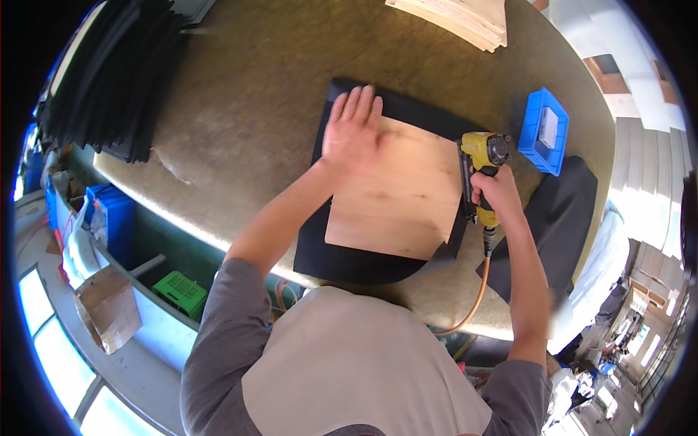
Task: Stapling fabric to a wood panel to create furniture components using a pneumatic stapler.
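1. Plywood panel (396,200): on black sheet (363,263), on table (240,109), just L of R hand (498,190).
2. R hand's grip: wrapped round yellow pneumatic stapler (480,147), magazine (465,171) approx. along panel's R edge.
3. L hand (354,134): flat, fingers extended, over panel's upper-L corner.

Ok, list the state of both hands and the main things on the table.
Left hand, open, laid over the board's corner
Right hand, closed round the yellow gun
Yellow gun, gripped, at the board's right side
Hose, attached to the gun, bent
Board, flat on the black sheet
Black sheet, spread, showing around the board
Blue tray, open, pale item inside
Loose sheet, slightly rumpled
Wood stack, piled, partly out of frame
Black stack, piled
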Available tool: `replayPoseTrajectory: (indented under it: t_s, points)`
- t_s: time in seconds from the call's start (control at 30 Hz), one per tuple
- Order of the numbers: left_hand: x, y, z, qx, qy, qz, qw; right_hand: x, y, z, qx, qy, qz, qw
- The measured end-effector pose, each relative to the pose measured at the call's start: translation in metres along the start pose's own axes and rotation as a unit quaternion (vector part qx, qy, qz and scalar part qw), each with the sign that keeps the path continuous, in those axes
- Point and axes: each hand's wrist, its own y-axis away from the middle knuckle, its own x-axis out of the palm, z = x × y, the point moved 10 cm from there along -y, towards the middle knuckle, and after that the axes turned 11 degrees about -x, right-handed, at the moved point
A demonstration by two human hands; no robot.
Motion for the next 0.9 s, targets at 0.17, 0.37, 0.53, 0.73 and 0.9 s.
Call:
replayPoseTrajectory:
  t_s: [0.17,0.37,0.53,0.73,0.9]
  points:
    - [-0.022,0.019,0.017,-0.004,0.05,-0.12,0.992,0.0,-0.002,0.006,0.003,0.013,-0.004,1.0]
    - [-0.024,0.027,0.023,-0.019,0.071,-0.154,0.985,0.049,-0.013,0.054,-0.023,0.001,0.083,0.996]
    - [-0.023,0.028,0.027,-0.024,0.079,-0.167,0.982,0.124,-0.048,0.1,-0.051,0.017,0.163,0.985]
    - [-0.023,0.03,0.027,-0.028,0.093,-0.168,0.981,0.122,-0.057,0.09,-0.036,0.073,0.175,0.981]
    - [-0.024,0.029,0.026,-0.027,0.087,-0.165,0.982,0.081,-0.052,0.064,-0.008,0.059,0.151,0.987]
